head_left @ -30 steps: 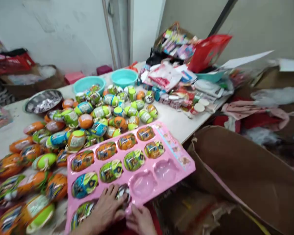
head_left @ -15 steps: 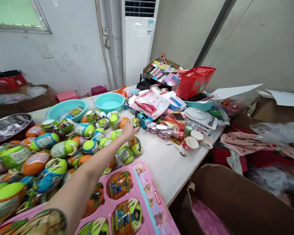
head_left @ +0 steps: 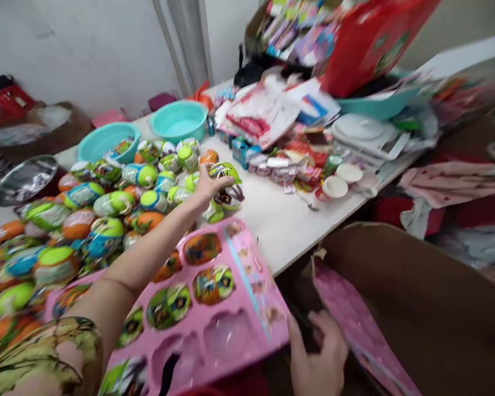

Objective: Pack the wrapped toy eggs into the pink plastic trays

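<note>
My left hand is closed around a green toy egg in clear wrap, held above the table's far side. Below my forearm lies a pink moulded tray, its right side printed with small animal pictures. Wrapped orange and green eggs sit in several of its hollows, and two hollows near the front have no egg. At the tray's front right corner is my right hand, thumb apart from the bent fingers and close to the rim, holding nothing I can see. A dark strap crosses the tray's front.
A heap of wrapped eggs covers the left of the table. Turquoise basins and a metal bowl stand behind. Packets, paper cups and a white scale lie right. A large carton stands beside the table.
My left hand has lifted the green egg from the heap's right edge. My right hand has come into view at the tray's corner. The view has tilted down, showing more of the tray.
</note>
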Demonstrator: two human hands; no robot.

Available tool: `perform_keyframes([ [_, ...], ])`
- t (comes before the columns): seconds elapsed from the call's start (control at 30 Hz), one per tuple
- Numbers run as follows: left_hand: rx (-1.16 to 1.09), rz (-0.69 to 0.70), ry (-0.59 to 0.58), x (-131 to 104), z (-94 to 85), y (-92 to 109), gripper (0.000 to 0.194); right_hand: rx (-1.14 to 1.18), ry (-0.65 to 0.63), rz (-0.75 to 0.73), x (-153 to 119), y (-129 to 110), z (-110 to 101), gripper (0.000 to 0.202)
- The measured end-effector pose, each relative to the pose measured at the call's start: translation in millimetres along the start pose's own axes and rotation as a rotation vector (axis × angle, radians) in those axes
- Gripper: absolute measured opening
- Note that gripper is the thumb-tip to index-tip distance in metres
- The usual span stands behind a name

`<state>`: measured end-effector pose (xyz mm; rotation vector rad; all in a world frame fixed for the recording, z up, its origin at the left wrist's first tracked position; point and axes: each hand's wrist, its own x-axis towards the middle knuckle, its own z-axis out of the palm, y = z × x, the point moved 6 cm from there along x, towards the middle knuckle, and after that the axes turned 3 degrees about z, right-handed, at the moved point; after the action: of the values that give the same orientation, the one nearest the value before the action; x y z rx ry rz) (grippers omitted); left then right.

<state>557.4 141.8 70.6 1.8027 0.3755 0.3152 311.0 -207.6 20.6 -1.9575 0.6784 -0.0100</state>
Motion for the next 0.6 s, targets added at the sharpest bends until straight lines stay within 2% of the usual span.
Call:
perform_keyframes([
  [0.03,-0.139,-0.043,-0.043,-51,-6.7,-1,0.070,0.079,0.075,-0.127,-9,-20,4,0.071],
  [0.07,-0.233,-0.114,-0.075,-103,-13.3,-3,0.069,0.218,0.000,-0.204,-20,-37,18,0.075],
  [0.1,-0.280,-0.195,-0.097,-154,-20.0,-7,0.067,0.360,-0.135,-0.227,-31,-49,35,0.080],
  [0.17,-0.232,-0.278,-0.119,-237,-37.9,-12,0.058,0.516,-0.389,-0.150,-57,-62,71,0.079],
  [0.2,-0.126,-0.255,-0.130,-266,-49.9,-12,0.057,0.532,-0.465,-0.083,-70,-62,84,0.073],
  [0.23,0.021,-0.176,-0.148,-286,-63.2,-10,0.059,0.509,-0.511,-0.026,-81,-59,95,0.066],
  [0.3,0.350,0.113,-0.278,-306,-84.3,0,0.073,0.438,-0.619,0.040,-103,-49,108,0.055],
  [0.37,0.581,0.439,-0.545,-321,-93.5,6,0.080,0.435,-0.795,0.103,-130,-34,115,0.057],
  [0.4,0.649,0.551,-0.682,-331,-96.9,4,0.078,0.464,-0.848,0.143,-143,-25,115,0.060],
  [0.43,0.702,0.605,-0.777,-339,-100.9,-2,0.073,0.503,-0.836,0.188,-154,-13,111,0.062],
  [0.47,0.751,0.610,-0.797,-346,-105.6,-10,0.069,0.537,-0.750,0.239,-162,3,104,0.062],
  [0.53,0.832,0.546,-0.673,-355,-114.0,-31,0.062,0.528,-0.462,0.384,-173,44,89,0.062],
  [0.57,0.859,0.517,-0.599,-361,-115.6,-44,0.058,0.503,-0.362,0.474,-180,66,86,0.063],
  [0.6,0.875,0.506,-0.552,-368,-114.3,-57,0.056,0.496,-0.336,0.566,-186,85,89,0.063],
])
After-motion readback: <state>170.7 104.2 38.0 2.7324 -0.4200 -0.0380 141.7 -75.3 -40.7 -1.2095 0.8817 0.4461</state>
